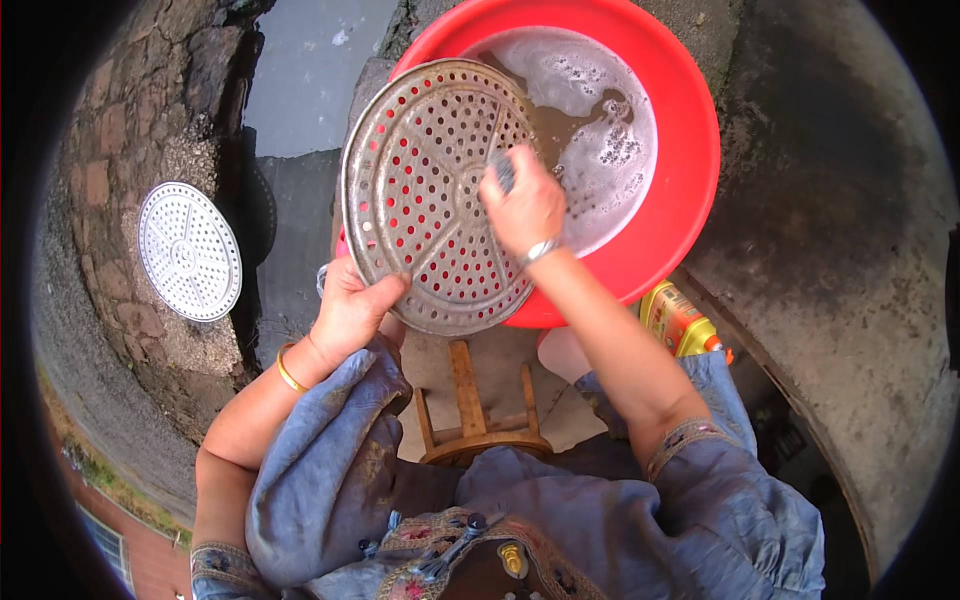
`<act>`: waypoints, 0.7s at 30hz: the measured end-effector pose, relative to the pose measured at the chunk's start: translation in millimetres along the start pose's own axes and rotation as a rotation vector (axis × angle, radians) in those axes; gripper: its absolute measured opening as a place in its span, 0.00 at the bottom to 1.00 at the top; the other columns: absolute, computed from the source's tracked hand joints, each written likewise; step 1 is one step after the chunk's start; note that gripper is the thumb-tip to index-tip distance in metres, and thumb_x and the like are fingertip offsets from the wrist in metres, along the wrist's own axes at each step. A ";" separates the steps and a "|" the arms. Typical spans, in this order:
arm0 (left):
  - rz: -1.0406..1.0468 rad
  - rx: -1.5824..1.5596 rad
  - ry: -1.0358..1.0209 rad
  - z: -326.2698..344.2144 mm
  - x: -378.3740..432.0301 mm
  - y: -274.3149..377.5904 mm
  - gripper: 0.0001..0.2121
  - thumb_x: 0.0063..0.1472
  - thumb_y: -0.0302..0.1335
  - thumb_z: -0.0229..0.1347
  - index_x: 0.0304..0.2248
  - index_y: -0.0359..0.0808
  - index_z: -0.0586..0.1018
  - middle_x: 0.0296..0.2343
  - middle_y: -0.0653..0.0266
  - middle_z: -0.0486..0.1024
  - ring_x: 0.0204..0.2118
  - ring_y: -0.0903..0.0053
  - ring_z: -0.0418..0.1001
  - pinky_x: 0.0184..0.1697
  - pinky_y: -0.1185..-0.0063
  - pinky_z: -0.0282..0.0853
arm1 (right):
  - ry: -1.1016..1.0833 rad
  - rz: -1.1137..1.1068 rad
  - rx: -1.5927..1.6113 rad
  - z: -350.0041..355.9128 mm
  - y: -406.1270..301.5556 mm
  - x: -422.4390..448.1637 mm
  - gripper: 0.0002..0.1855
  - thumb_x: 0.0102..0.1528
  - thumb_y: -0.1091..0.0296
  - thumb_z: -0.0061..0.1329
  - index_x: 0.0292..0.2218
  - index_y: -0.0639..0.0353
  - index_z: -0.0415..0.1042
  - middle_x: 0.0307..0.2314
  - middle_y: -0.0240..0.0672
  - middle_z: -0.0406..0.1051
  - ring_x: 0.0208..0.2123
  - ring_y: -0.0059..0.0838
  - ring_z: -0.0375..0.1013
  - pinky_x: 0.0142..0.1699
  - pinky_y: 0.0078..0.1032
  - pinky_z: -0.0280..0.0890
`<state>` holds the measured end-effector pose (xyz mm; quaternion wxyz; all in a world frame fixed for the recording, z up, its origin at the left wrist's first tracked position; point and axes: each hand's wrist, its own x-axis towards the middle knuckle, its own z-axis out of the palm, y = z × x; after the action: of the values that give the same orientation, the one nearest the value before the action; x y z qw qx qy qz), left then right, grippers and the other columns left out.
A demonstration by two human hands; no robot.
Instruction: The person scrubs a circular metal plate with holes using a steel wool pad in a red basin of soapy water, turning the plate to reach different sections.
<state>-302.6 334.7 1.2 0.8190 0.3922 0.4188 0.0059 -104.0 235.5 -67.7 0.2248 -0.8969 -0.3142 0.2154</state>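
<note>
A round perforated metal steamer plate (pixel 442 180), dull and stained, is tilted over the left side of a red plastic basin (pixel 675 172). My left hand (pixel 356 304) grips its lower left rim, thumb on top. On the plate's right half, my right hand (pixel 525 199) presses a grey scouring pad (pixel 502 172), probably steel wool; the hand is slightly blurred. Murky, foamy water (pixel 600 142) fills the basin's bottom. Part of the basin and water is hidden behind the plate.
A second, brighter perforated plate (pixel 190 251) rests on the stone ledge (pixel 157 322) at left, beside a water channel (pixel 300 90). A yellow detergent bottle (pixel 677 319) stands right of my knee. Below the basin is a wooden stool (pixel 480 435).
</note>
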 end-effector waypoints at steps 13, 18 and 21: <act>0.005 0.015 -0.003 -4.8 1.2 -7.7 0.10 0.55 0.18 0.51 0.38 0.30 0.78 0.34 0.66 0.77 0.35 0.83 0.73 0.40 0.81 0.69 | -0.007 0.017 -0.093 -4.3 0.7 6.0 0.12 0.51 0.56 0.48 0.31 0.54 0.67 0.21 0.44 0.72 0.25 0.48 0.73 0.30 0.42 0.66; -0.028 0.015 -0.007 -6.9 -0.4 -5.6 0.10 0.55 0.17 0.50 0.38 0.30 0.78 0.34 0.66 0.77 0.36 0.83 0.73 0.41 0.81 0.69 | -0.144 -0.251 0.176 -15.2 -49.8 -49.3 0.12 0.48 0.61 0.53 0.32 0.56 0.67 0.21 0.42 0.70 0.23 0.44 0.73 0.29 0.35 0.67; -0.011 -0.056 -0.002 -3.7 0.6 -7.2 0.11 0.56 0.17 0.50 0.39 0.29 0.77 0.34 0.65 0.77 0.36 0.82 0.73 0.41 0.81 0.69 | -0.060 -0.025 -0.037 -7.0 -7.3 -6.8 0.13 0.51 0.55 0.47 0.31 0.54 0.67 0.23 0.43 0.72 0.22 0.45 0.72 0.27 0.39 0.66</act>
<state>-307.1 332.3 -5.1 0.8301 0.3667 0.4198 0.0129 -108.5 234.3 -56.4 0.2015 -0.8900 -0.3358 0.2335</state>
